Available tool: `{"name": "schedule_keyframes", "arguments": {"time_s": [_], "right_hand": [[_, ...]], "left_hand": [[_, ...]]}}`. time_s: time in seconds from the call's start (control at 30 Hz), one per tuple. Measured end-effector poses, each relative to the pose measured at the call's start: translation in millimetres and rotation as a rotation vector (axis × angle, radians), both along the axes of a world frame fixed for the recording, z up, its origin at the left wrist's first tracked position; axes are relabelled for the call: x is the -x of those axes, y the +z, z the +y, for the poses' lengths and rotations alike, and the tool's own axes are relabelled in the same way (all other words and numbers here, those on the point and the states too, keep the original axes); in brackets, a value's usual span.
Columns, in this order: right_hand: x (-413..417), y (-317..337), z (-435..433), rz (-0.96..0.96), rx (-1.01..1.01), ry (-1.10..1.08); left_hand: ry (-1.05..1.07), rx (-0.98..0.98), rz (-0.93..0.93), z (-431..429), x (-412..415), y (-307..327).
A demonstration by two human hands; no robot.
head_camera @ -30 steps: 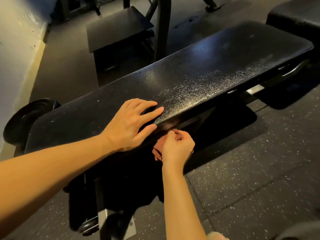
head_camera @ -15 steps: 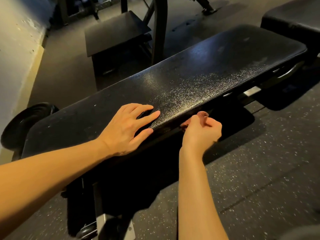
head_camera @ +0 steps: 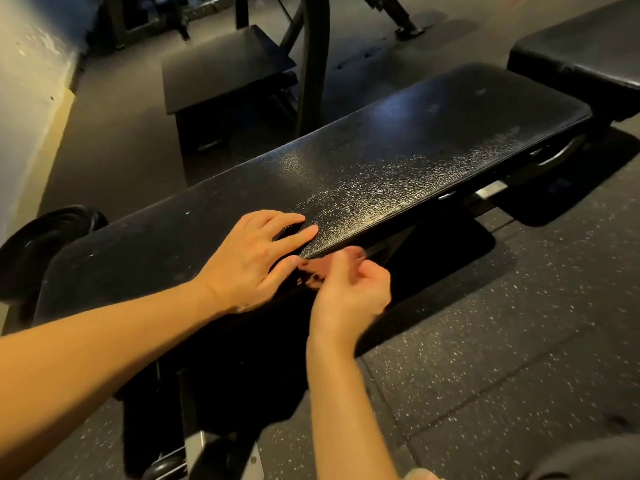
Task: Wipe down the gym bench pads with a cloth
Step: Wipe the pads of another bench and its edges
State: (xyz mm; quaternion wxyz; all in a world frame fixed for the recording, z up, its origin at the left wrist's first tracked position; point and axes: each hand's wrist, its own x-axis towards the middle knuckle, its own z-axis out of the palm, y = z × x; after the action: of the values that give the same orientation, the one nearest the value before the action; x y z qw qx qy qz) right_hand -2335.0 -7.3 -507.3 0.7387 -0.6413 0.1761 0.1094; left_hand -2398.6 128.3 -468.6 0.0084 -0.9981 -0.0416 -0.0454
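a speckled dark floor [head_camera: 502,358] lies under a long black bench pad [head_camera: 398,161] with a glossy top. the left hand [head_camera: 252,261] rests flat on the pad, fingers straight and spread. the blurred right hand [head_camera: 349,292] curls around a reddish cloth [head_camera: 313,270] against the pad's near edge.

Bench pad [head_camera: 381,161]: black leather-grain upholstery, glossy with a pebbled sheen along its middle and near edge, duller and dotted with pale specks toward the left end. Neighbouring pad [head_camera: 588,57]: black, smoother, with a soft satin shine on its rounded edge. Bracket [head_camera: 490,192] beneath the bench pad: bare, brushed-looking metal. Upright post [head_camera: 313,64]: black-painted, semi-gloss. Floor [head_camera: 502,341]: matt dark rubber tiles flecked with pale grains. Wall [head_camera: 24,98]: pale paint, rough and chipped. Cloth [head_camera: 313,270]: reddish, blurred, seemingly soft and matt.
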Motion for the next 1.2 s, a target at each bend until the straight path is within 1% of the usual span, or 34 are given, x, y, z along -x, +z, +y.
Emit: {"name": "schedule_keyframes", "arguments": {"time_s": [0.1,0.13,0.17,0.2,0.3,0.33,0.37,0.43,0.5,0.57,0.6,0.63,0.67,0.73,0.8,0.87,0.93,1.0,1.1,1.2], "right_hand": [[44,13,6,0.123,-0.187,0.181],[37,13,3,0.151,-0.198,0.215],[20,15,-2,0.132,-0.184,0.222],[-3,17,-8,0.09,-0.155,0.188],[-71,8,-20,-0.036,-0.052,-0.077],[-75,5,-20,-0.057,-0.013,-0.134],[-66,5,-17,-0.073,0.0,-0.13],[-13,-2,-4,-0.061,-0.054,0.04],[41,2,4,0.035,-0.076,0.19],[45,1,4,0.054,-0.058,0.243],[28,1,1,0.036,-0.024,0.237],[6,1,-4,-0.008,0.01,0.186],[-20,1,-9,-0.043,0.03,0.102],[-57,2,-17,-0.082,-0.002,-0.055],[-53,13,-17,-0.115,-0.02,-0.12],[-16,14,-10,-0.137,0.021,-0.029],[25,15,-6,-0.092,0.035,0.143],[31,16,-7,0.004,0.027,0.255],[-28,35,-22,0.037,0.051,0.225],[-92,38,-34,0.169,0.157,0.241]], "left_hand": [[-0.015,0.01,-0.012,0,1,0],[-0.015,0.017,-0.008,0,1,0],[-0.01,0.019,-0.002,0,1,1],[-0.004,0.019,0.007,0,1,1],[0.006,0.019,0.01,1,1,1],[0.006,0.022,0.01,1,1,1],[0.006,0.024,0.01,1,1,1],[0.004,0.025,0.002,0,0,1],[-0.008,0.035,-0.014,0,2,0],[-0.013,0.045,-0.02,0,2,0],[-0.012,0.043,-0.018,1,2,1],[-0.008,0.042,-0.014,2,2,1],[-0.002,0.042,-0.01,2,1,0],[0.006,0.046,-0.01,2,1,-1],[0.007,0.04,-0.012,2,1,0],[0.011,0.028,-0.015,2,0,0],[0.001,0.034,-0.013,-1,1,0],[-0.006,0.041,-0.011,-1,1,2],[0.019,0.012,0.034,-3,0,9],[0.031,-0.046,0.107,-10,-3,18]]}}
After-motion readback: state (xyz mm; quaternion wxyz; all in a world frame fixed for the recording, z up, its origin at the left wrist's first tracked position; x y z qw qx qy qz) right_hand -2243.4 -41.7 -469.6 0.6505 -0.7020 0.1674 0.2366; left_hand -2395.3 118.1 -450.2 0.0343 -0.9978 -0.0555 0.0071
